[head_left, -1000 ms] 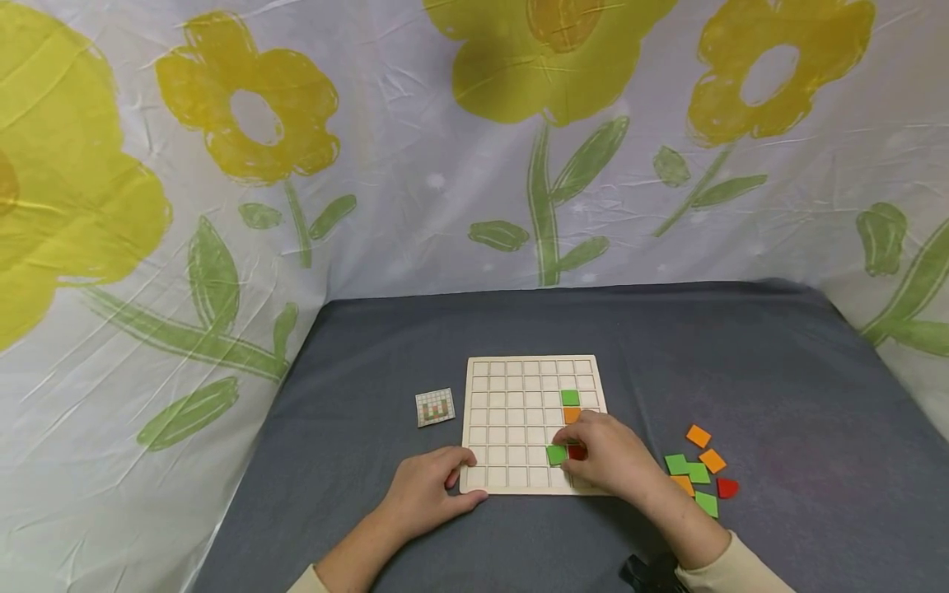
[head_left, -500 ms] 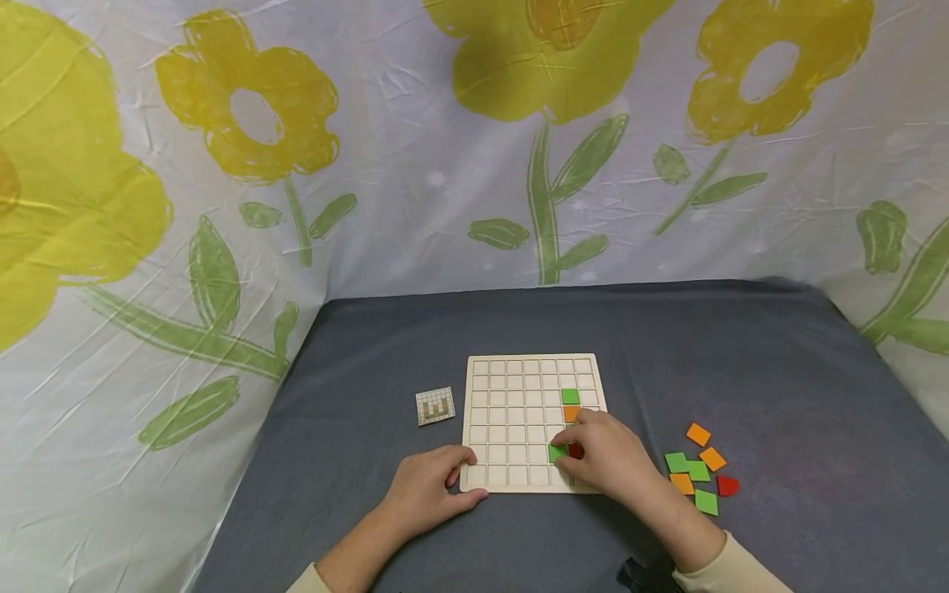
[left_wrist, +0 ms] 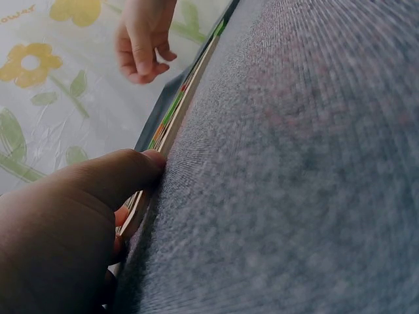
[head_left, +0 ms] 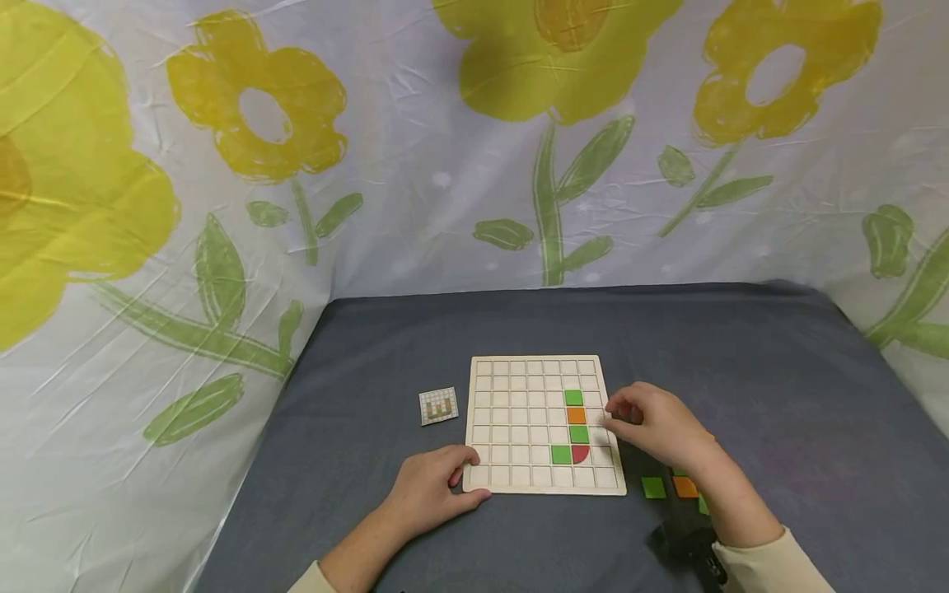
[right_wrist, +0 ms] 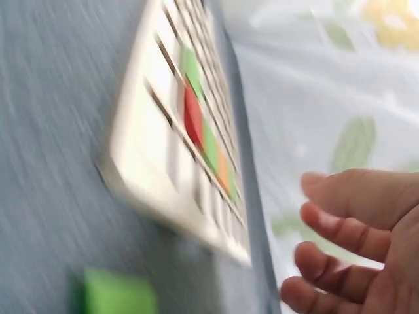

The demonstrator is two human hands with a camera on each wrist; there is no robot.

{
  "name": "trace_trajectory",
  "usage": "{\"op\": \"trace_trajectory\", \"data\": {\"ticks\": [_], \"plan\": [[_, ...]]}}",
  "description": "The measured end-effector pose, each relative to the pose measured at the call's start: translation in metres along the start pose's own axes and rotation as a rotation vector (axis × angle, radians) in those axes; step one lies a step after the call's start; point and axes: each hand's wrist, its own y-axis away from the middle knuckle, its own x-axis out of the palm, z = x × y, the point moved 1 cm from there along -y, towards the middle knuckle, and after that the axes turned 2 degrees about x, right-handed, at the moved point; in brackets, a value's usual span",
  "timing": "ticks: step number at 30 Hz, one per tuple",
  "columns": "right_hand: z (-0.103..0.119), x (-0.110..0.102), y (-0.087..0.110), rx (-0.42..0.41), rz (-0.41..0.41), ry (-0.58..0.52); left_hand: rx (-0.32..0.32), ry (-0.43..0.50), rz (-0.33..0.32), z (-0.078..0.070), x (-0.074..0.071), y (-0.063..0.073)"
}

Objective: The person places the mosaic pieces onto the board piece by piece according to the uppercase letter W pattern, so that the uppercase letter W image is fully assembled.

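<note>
In the head view, a square wooden grid board (head_left: 511,428) lies on the grey cloth. My left hand (head_left: 426,486) holds its near left corner, thumb at the front edge and fingers at the left edge. In one column sit a green tile (head_left: 574,398), an orange tile (head_left: 576,416), another green tile (head_left: 578,434) and a red quarter-round tile (head_left: 581,454). One more green tile (head_left: 561,455) adjoins the red one on its left. My right hand (head_left: 660,424) hovers by the board's right edge; its fingers, loosely curled in the right wrist view, hold nothing.
A small pattern card (head_left: 439,406) lies left of the board. To the right are loose tiles, among them a green tile (head_left: 653,487) and an orange tile (head_left: 685,487); my right forearm hides others. A flower-printed curtain (head_left: 415,206) stands behind the table.
My right hand has let go of the lower green tile and moved right, off the tiles. The red and green tiles it covered now show. My left hand has stayed at the corner.
</note>
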Motion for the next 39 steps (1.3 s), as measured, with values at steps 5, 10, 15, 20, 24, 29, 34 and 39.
{"op": "trace_trajectory", "data": {"ticks": [5,10,15,20,24,29,34,39], "plan": [[-0.032,-0.032,0.006,0.158,0.076,0.035,-0.003,0.006,0.003,-0.001,0.000,0.000],[-0.067,-0.052,0.011,0.251,0.136,0.066,-0.012,0.006,0.006,-0.001,0.000,0.000],[-0.088,-0.060,0.016,0.332,0.186,0.027,-0.002,0.009,-0.004,-0.001,-0.001,0.001],[-0.096,-0.062,0.018,0.365,0.201,0.009,0.005,0.006,-0.010,-0.001,-0.001,0.000],[-0.103,-0.060,0.016,0.318,0.168,0.065,0.000,0.005,-0.007,-0.001,-0.001,0.000],[-0.112,-0.054,0.015,0.237,0.098,0.118,-0.004,0.004,0.002,-0.001,-0.001,0.000],[-0.114,-0.054,0.015,0.200,0.098,0.126,0.009,0.008,-0.005,-0.001,-0.001,0.000],[-0.110,-0.056,0.012,0.184,0.132,0.131,0.000,0.008,0.001,-0.001,-0.001,0.001]]}}
